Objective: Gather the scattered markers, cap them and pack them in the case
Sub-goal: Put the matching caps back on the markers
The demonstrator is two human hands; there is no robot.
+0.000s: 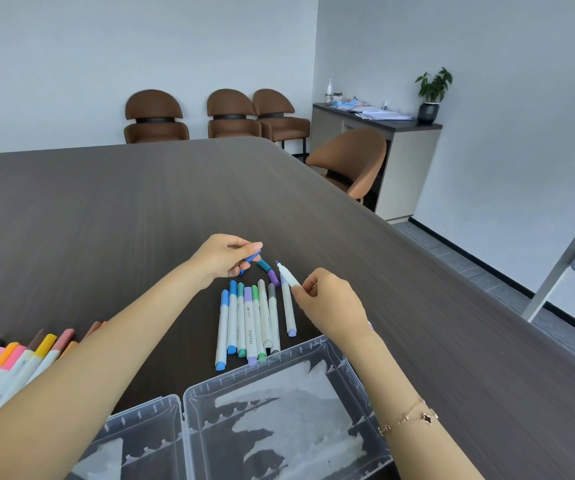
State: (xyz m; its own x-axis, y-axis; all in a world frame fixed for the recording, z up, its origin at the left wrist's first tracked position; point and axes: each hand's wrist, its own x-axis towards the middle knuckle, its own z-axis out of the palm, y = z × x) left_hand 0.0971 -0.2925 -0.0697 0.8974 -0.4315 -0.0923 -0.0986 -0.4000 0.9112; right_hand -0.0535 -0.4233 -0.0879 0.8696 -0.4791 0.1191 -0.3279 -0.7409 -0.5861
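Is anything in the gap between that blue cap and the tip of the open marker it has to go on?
Nothing visible. The left hand pinches the blue cap; the right hand holds the uncapped marker, tip toward it. Two loose caps lie on the table beneath the gap.

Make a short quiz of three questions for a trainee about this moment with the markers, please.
1. True or false: the clear case is already full of markers.
2. What does the left hand pinch? A) blue cap B) bracelet C) pink marker
3. Fill in: the right hand holds an uncapped ____.

Key: 1 false, it shows no markers inside; 2 A; 3 marker.
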